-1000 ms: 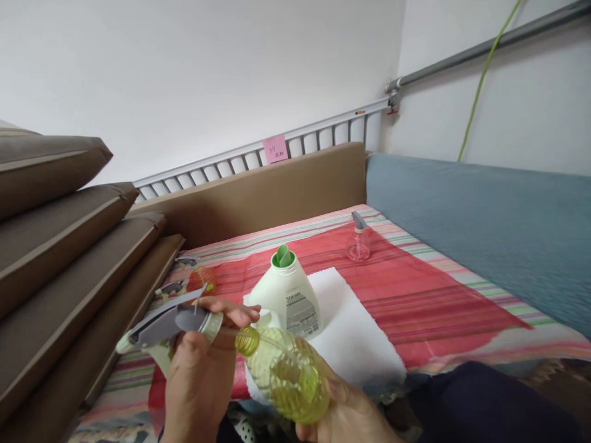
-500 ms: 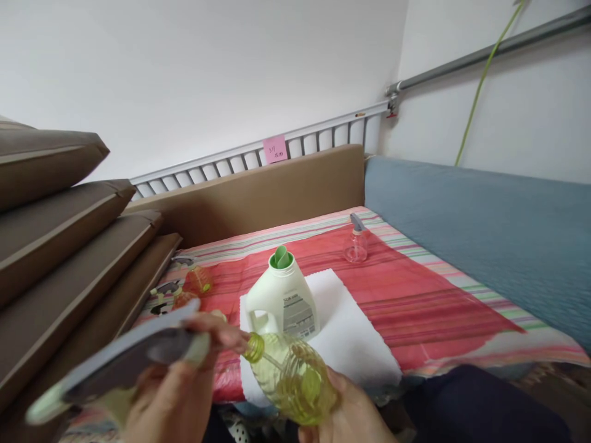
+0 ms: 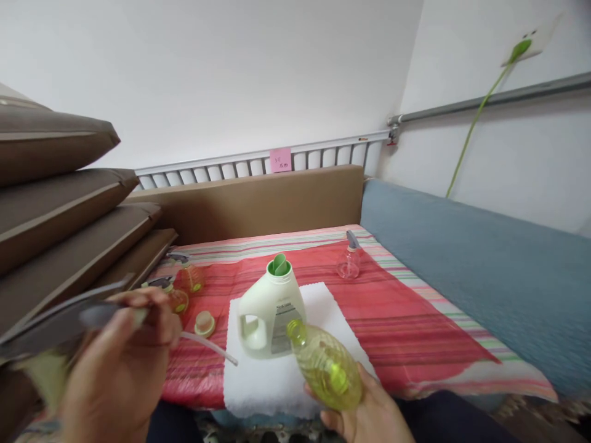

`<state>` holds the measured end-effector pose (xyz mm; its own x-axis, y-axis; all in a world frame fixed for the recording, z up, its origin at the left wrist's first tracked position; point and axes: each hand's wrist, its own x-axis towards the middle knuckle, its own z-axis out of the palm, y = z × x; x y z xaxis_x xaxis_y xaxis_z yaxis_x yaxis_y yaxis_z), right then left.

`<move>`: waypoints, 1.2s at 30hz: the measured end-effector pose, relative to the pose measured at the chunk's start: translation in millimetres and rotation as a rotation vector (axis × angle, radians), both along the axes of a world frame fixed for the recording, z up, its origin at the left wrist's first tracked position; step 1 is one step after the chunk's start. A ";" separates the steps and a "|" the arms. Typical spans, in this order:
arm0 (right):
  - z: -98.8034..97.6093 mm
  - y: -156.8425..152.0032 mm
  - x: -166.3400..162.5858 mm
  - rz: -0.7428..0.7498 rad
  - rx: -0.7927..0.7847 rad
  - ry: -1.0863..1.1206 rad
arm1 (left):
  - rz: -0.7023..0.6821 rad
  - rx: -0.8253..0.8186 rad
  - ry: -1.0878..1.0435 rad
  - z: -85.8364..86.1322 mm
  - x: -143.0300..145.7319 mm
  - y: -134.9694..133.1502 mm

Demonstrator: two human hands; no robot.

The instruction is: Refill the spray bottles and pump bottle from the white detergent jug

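At the lower left, my left hand (image 3: 124, 363) is closed around a grey and pale green spray trigger head (image 3: 69, 329), blurred. Its clear dip tube (image 3: 210, 346) points right over the white cloth. My right hand (image 3: 369, 403) grips the base of a yellow-green clear bottle (image 3: 325, 366), tilted with its uncapped neck up and left. Behind that neck a pale green detergent jug (image 3: 272, 311) with an open green spout stands on the white cloth (image 3: 258, 394). Left of the jug lies its likely cap, a pale round cap (image 3: 204, 323).
Orange-tinted spray bottles (image 3: 190, 280) lie at the left, and a clear pink spray bottle (image 3: 349, 263) stands at the right on the red sheet (image 3: 392, 314). Brown cushions (image 3: 74, 197) are stacked at the left. A blue padded side (image 3: 462, 258) borders the right.
My left hand has drawn the spray head and tube out of the bottle, moving left. My right hand has moved the bottle a little to the right. The camera view has shifted slightly.
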<state>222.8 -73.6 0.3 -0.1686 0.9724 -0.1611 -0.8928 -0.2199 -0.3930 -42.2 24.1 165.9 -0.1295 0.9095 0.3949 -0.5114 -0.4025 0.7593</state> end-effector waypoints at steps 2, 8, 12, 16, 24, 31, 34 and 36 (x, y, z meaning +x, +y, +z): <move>7.0 -1.5 16.1 -0.069 -0.004 -0.037 | -0.001 -0.085 0.061 -19.9 18.7 8.5; 27.8 0.8 53.6 -0.183 -0.021 -0.101 | 0.235 -0.367 0.595 -97.2 45.4 50.6; 38.9 7.6 69.0 -0.228 -0.013 -0.141 | 0.131 -0.324 0.659 -119.3 47.2 63.1; 56.1 21.7 78.6 -0.290 0.012 -0.216 | 0.049 -0.358 0.631 -127.0 53.2 61.8; 98.6 55.3 106.1 -0.379 0.111 -0.408 | 0.087 -0.252 0.940 -142.7 64.1 87.2; 123.1 65.9 153.7 -0.418 0.080 -0.589 | 0.096 -0.112 1.162 -144.9 79.3 100.8; 135.8 68.6 170.3 -0.445 0.037 -0.661 | 0.092 -0.085 1.227 -142.5 86.7 100.6; 142.9 71.6 178.9 -0.452 0.017 -0.706 | 0.074 -0.052 1.244 -139.7 91.7 99.3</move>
<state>401.7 -2.0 143.2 0.3725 0.9256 -0.0670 -0.4368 0.1112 -0.8927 49.5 123.4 26.2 0.2541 0.9343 0.2502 0.5874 -0.3546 0.7275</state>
